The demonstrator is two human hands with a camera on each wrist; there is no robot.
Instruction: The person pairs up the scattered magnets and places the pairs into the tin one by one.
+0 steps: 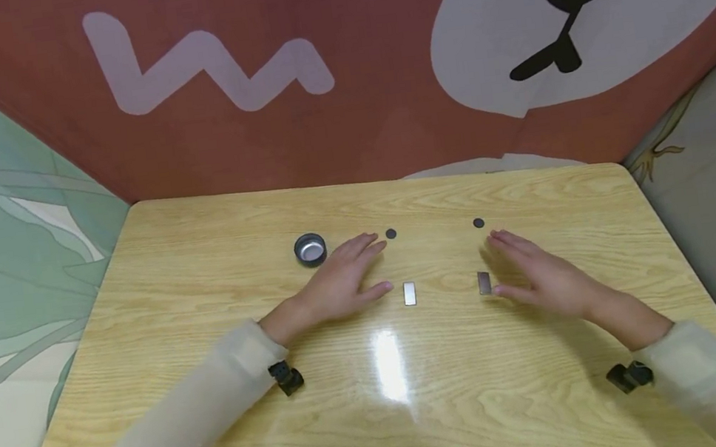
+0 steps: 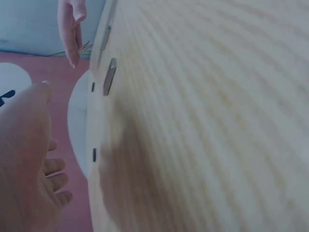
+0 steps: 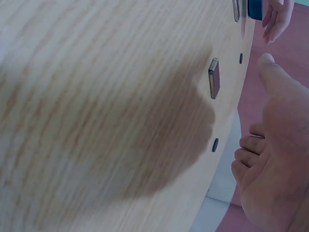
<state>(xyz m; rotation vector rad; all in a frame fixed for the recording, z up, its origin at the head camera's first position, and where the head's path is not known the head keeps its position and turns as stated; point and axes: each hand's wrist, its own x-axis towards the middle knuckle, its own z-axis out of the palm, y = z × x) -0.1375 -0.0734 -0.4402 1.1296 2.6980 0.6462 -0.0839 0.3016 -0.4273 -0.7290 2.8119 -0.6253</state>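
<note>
Two small rectangular pieces lie on the wooden table: a bright silver one (image 1: 410, 293) and a darker one (image 1: 484, 283). Behind them are two small dark discs, one on the left (image 1: 390, 233) and one on the right (image 1: 479, 223). My left hand (image 1: 345, 279), fingers extended and holding nothing, hovers left of the silver piece, beside a round dark tin (image 1: 310, 249). The right hand (image 1: 549, 278) is likewise empty and extended, its thumb close to the darker piece; the right wrist view shows that piece (image 3: 214, 79) lying apart from the hand (image 3: 280, 145).
The wooden table (image 1: 198, 228) meets a red patterned backdrop (image 1: 386, 123) along its far edge. Patterned cloth (image 1: 18, 295) hangs at the left, and another (image 1: 712, 157) at the right. Light reflects off the tabletop between the forearms.
</note>
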